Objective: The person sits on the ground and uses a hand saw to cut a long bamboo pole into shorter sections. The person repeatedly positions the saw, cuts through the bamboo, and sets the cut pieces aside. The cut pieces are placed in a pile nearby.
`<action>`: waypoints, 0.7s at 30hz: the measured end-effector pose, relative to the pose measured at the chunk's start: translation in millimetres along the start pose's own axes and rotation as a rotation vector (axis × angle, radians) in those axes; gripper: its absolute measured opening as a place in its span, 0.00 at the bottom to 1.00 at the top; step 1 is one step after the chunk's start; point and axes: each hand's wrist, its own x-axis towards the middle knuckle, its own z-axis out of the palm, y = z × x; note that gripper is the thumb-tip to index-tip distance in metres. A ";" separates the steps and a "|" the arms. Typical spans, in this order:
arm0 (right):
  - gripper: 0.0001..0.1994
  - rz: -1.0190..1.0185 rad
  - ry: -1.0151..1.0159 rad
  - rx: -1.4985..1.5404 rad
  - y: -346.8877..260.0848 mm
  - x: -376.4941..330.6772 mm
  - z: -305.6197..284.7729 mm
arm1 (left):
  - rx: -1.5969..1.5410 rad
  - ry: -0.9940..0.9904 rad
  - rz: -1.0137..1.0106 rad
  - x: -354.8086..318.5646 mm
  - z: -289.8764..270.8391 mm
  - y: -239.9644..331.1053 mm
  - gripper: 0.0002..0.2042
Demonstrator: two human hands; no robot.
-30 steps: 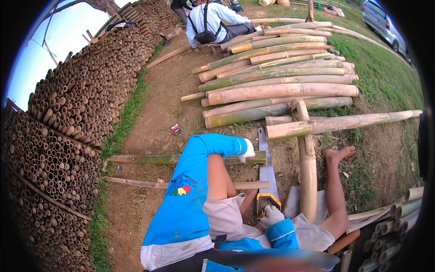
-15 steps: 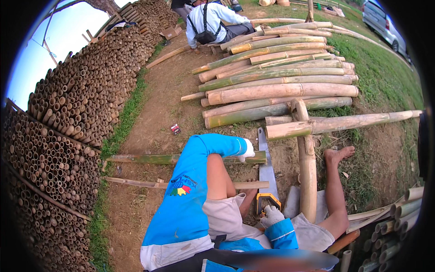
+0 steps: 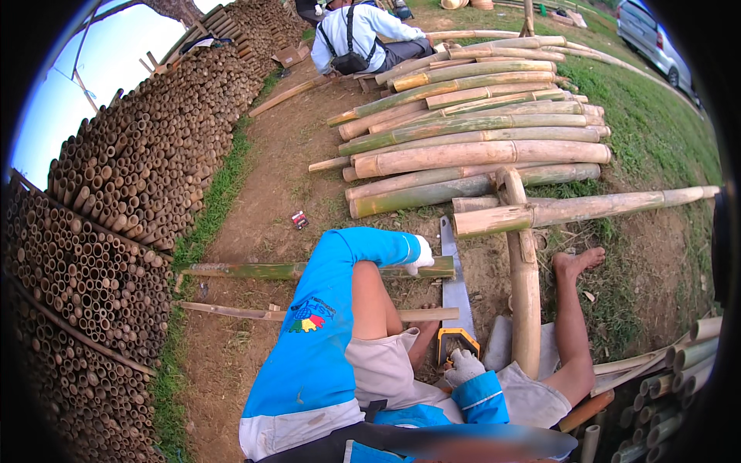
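My right hand [image 3: 463,368], in a pale glove, is closed round the yellow-and-black handle of a handsaw [image 3: 456,295]. The saw blade points away from me, beside the cut end of a green bamboo pole [image 3: 255,271] lying crosswise. My left hand [image 3: 422,257], in a white glove, is closed over that pole near its right end; the undersides of the fingers are hidden. Nearer to me, a thinner bamboo strip [image 3: 231,311] runs roughly parallel, its right end by the blade. My bent left leg is against the left arm.
An upright bamboo post [image 3: 525,301] stands between my legs, with a thick pole [image 3: 617,210] across it. Beyond lies a row of bamboo poles [image 3: 478,150]. Stacked bamboo [image 3: 131,170] fills the left side. A small red packet [image 3: 299,220] lies on the soil. Another person [image 3: 359,38] sits farther off.
My hands and the saw stay in almost the same place. The person farther off has shifted the left arm slightly.
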 end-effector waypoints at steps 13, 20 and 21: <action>0.19 0.017 0.018 -0.011 -1.0 -1.0 0.8 | -0.009 -0.038 -0.029 -6.1 -7.3 2.6 0.25; 0.17 -0.001 0.055 -0.013 -2.4 -3.0 1.2 | -0.032 -0.037 -0.032 -9.0 -8.3 3.2 0.25; 0.17 -0.001 0.054 -0.013 -2.6 -3.2 1.0 | -0.024 -0.031 -0.028 -8.5 -7.8 3.0 0.25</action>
